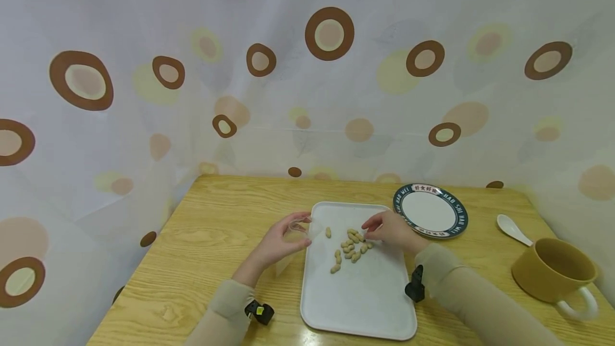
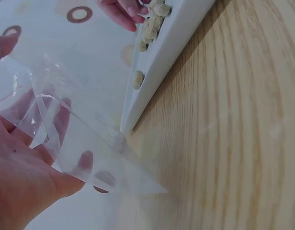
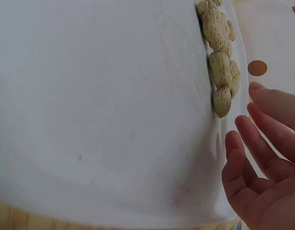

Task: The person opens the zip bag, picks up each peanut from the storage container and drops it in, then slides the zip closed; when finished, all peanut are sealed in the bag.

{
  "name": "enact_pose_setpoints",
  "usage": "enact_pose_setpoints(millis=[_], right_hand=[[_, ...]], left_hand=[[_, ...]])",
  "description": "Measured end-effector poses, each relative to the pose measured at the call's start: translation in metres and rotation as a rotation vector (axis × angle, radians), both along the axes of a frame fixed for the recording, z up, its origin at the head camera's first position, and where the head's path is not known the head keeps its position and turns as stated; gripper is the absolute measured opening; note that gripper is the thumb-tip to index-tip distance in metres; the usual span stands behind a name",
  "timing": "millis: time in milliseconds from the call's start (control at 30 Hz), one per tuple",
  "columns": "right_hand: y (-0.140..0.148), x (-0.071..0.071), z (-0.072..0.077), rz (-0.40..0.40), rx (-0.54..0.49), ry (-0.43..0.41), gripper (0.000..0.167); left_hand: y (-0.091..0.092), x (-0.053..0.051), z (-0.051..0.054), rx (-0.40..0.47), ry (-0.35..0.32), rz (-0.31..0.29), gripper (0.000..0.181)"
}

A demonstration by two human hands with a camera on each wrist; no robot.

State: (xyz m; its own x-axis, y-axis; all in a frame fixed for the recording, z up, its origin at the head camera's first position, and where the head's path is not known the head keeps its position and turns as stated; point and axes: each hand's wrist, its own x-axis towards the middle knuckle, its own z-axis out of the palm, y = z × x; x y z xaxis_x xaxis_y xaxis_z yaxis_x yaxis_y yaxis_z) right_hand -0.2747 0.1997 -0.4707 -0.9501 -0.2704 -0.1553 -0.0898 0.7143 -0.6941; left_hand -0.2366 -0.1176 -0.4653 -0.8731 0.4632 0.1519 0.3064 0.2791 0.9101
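Note:
A white tray (image 1: 357, 295) lies on the wooden table with several unshelled peanuts (image 1: 348, 255) scattered over its upper middle. My left hand (image 1: 275, 242) holds a clear plastic bag (image 2: 97, 136) beside the tray's left edge, thumb and fingers spread around its mouth. No peanut can be made out inside the bag. Over the right part of the tray is my right hand (image 1: 395, 230), its fingertips close to the peanut pile. In the right wrist view its fingers are loosely bent beside the peanuts (image 3: 220, 81), with nothing seen between them.
A round plate (image 1: 427, 211) with a dark patterned rim stands behind the right hand, close to the tray's far right corner. Farther right are a white spoon (image 1: 513, 229) and a mustard-coloured mug (image 1: 543, 276). A dotted curtain (image 1: 288, 89) borders the table's far side.

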Motion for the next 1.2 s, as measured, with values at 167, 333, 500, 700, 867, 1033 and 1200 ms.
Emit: enact_pose_setpoints(millis=[167,333,500,700,867,1033,1200], right_hand=[[-0.0028,-0.0017,-0.0007,-0.020,0.028,-0.020,0.018],[-0.0057,-0.0006,0.0000,-0.007,0.045,-0.051,0.016],[-0.0063,0.0010,0.0001,0.024,0.041,-0.039,0.016],[-0.0082,-0.0002,-0.0011,0.019,0.061,-0.030,0.014],[-0.0081,0.0016,-0.0018,-0.012,0.082,-0.043,0.015],[-0.0067,0.0008,0.0010,-0.050,0.044,-0.060,0.019],[-0.0053,-0.0015,0.0065,-0.094,-0.088,-0.087,0.023]], left_hand=[[0.0007,0.0001,0.0014,0.002,0.003,-0.005,0.060],[0.0012,0.0018,0.0029,0.010,-0.007,-0.011,0.061],[0.0014,0.0010,0.0017,0.004,-0.008,-0.016,0.061],[0.0011,0.0019,0.0021,-0.006,-0.015,-0.006,0.063],[0.0023,0.0022,0.0012,-0.009,-0.022,-0.003,0.061],[0.0032,0.0018,-0.0008,-0.012,-0.017,-0.001,0.060],[0.0031,0.0010,-0.0018,-0.010,-0.005,0.002,0.060]])
